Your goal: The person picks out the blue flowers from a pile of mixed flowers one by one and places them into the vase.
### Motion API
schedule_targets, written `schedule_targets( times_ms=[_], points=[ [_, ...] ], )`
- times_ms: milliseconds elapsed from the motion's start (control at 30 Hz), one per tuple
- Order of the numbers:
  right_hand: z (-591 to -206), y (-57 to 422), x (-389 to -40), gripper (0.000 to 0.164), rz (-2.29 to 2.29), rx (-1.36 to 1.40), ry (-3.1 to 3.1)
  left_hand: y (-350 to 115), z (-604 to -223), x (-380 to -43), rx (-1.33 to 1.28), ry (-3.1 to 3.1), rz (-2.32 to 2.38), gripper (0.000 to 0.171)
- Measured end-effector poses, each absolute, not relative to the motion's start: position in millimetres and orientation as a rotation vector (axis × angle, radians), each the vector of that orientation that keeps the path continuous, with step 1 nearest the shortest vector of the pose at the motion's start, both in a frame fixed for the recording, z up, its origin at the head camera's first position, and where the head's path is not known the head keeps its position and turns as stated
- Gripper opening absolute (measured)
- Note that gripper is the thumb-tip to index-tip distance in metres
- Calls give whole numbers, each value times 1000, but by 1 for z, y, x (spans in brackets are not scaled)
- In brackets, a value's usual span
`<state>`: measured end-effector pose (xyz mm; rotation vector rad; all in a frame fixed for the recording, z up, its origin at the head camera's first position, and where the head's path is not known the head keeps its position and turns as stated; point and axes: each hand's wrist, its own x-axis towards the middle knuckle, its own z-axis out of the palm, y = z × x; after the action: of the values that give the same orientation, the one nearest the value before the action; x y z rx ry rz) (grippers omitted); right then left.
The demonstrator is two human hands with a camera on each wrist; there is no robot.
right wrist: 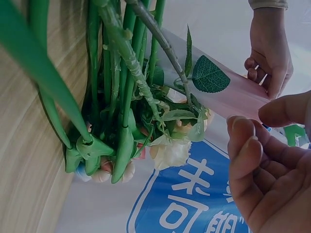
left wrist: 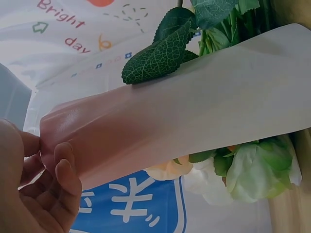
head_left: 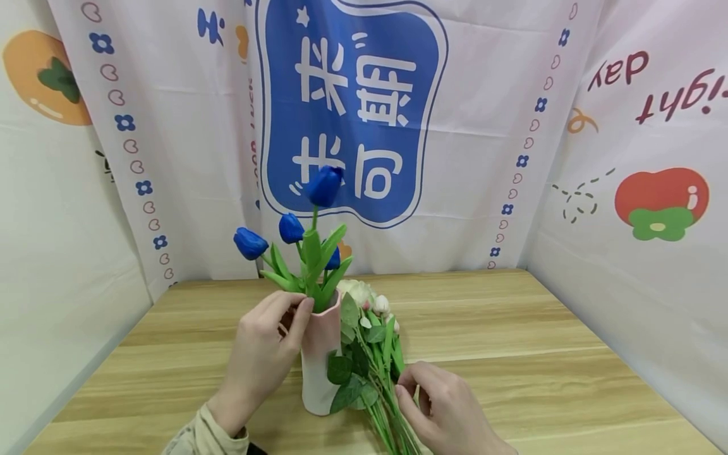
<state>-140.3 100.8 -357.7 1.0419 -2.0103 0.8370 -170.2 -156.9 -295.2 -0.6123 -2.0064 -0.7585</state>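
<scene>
A tall vase (head_left: 320, 354), pink at the rim and white below, stands upright on the table with several blue tulips (head_left: 325, 186) in it. My left hand (head_left: 264, 344) holds the vase's rim between thumb and fingers; in the left wrist view, the left hand (left wrist: 46, 194) is at the pink end. Right of the vase lies a bunch of artificial flowers (head_left: 370, 354), with pale blooms at the back and green stems toward me. Beside those stems, my right hand (head_left: 449, 404) has loosely bent fingers. The right wrist view shows the right hand (right wrist: 272, 179) holding nothing.
The wooden table (head_left: 512, 354) extends to both sides of the vase. A white printed cloth (head_left: 483, 151) hangs behind it, with white printed side walls at left and right. Leaves (head_left: 347, 392) from the lying bunch overlap the vase's lower right side.
</scene>
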Motion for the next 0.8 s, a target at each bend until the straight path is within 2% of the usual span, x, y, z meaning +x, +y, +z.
schedule_targets(
  times_ms=[433, 800],
  points=[
    [-358, 101, -140, 23, 834, 1040, -2029, -154, -296, -168, -571, -1870, -848, 5],
    [-354, 108, -145, 13, 841, 982, -2056, -156, -301, -157, -617, -1756, -881, 17]
  ],
)
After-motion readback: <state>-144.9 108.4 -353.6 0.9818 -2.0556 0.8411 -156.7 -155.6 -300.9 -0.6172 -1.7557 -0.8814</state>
